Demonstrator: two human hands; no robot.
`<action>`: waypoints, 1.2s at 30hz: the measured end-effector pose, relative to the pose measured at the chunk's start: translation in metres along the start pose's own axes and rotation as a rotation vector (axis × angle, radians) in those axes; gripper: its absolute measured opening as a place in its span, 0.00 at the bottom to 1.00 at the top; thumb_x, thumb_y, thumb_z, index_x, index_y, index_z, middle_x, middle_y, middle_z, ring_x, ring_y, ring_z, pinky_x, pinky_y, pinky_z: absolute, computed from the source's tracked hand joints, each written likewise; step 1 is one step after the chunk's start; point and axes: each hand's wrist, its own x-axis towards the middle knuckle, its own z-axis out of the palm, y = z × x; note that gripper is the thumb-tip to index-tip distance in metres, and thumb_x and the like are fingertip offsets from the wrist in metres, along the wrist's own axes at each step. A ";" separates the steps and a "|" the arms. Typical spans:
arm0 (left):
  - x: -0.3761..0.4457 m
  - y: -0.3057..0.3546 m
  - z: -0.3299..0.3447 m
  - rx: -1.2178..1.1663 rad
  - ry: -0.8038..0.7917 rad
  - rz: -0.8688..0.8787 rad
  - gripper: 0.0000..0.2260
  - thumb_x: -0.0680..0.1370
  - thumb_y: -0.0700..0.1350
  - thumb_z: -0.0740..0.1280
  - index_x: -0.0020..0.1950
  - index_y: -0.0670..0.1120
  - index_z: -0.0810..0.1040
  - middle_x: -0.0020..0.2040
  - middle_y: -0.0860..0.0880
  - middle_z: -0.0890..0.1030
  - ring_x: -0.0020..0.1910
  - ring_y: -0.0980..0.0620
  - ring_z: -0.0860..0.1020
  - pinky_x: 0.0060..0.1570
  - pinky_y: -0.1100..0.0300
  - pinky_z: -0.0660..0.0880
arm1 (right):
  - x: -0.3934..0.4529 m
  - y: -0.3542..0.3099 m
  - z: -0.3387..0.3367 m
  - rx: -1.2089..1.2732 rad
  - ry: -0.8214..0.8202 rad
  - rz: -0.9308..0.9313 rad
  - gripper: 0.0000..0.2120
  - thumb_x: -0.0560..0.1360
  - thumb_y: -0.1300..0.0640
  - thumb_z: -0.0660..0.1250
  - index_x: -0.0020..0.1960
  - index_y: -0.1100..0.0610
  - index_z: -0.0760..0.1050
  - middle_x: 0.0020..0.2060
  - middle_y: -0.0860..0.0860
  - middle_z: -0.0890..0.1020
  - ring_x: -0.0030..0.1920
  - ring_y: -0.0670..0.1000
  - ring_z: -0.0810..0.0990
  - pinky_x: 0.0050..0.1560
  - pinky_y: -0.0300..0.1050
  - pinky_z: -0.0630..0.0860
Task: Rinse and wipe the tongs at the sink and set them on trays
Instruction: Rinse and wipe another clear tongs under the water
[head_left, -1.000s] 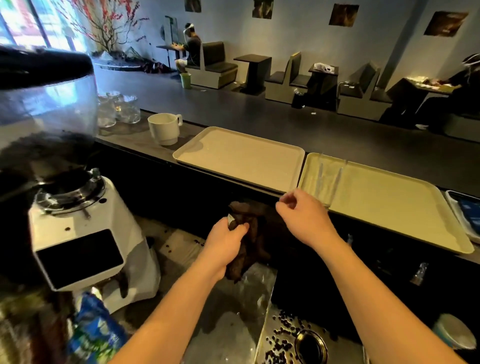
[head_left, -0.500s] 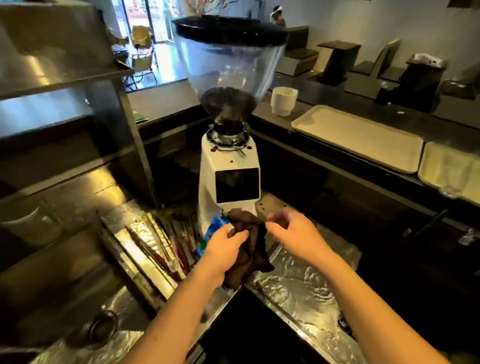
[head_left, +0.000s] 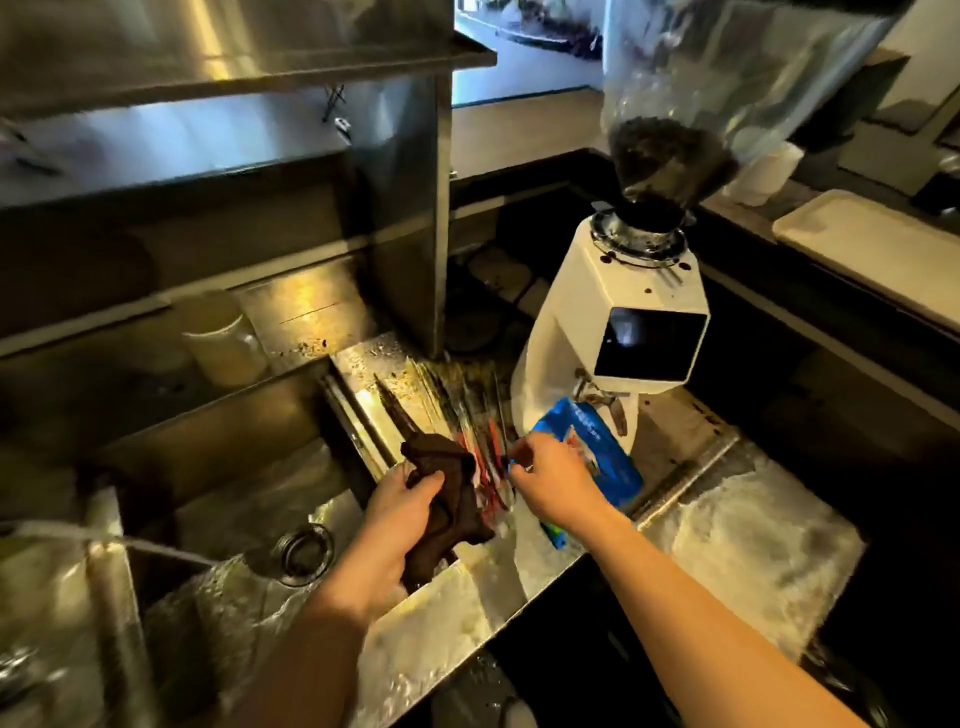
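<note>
At far left we see water streaming into the steel sink (head_left: 249, 499). Our left hand (head_left: 402, 512) is clenched on a crumpled dark brown cloth (head_left: 447, 499). Beside it, thin tongs (head_left: 480, 441) lie bunched on the wet steel drainboard (head_left: 727, 525), long axes running away from us toward the white coffee grinder (head_left: 618, 332). Our right hand (head_left: 553, 475) pinches at their near ends; we cannot tell whether it grips one.

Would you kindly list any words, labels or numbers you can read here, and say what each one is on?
None can be read.
Blue packet beside the white grinder: pale print along its top, too blurred to read.
Grinder's dark screen: only a glare, no figures.
Nothing else in view carries text.
</note>
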 end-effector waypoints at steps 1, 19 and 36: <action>0.005 -0.003 -0.002 -0.006 0.010 -0.015 0.05 0.82 0.42 0.65 0.56 0.46 0.79 0.55 0.40 0.84 0.49 0.43 0.83 0.45 0.55 0.78 | 0.008 0.001 0.008 -0.022 -0.023 0.011 0.10 0.75 0.58 0.66 0.55 0.60 0.78 0.50 0.59 0.83 0.52 0.60 0.80 0.49 0.50 0.75; 0.037 -0.030 -0.019 0.018 0.332 -0.187 0.07 0.81 0.46 0.65 0.45 0.56 0.75 0.45 0.53 0.81 0.45 0.52 0.80 0.53 0.52 0.75 | 0.096 -0.021 0.069 -0.267 -0.115 -0.060 0.17 0.78 0.52 0.64 0.62 0.61 0.75 0.68 0.66 0.65 0.67 0.64 0.68 0.67 0.51 0.70; -0.007 -0.043 -0.138 -0.258 0.605 0.035 0.10 0.74 0.55 0.72 0.52 0.53 0.81 0.54 0.48 0.85 0.53 0.47 0.83 0.54 0.50 0.79 | 0.021 -0.094 0.030 0.378 -0.201 -0.051 0.12 0.79 0.50 0.66 0.48 0.60 0.74 0.42 0.58 0.82 0.46 0.58 0.81 0.44 0.50 0.76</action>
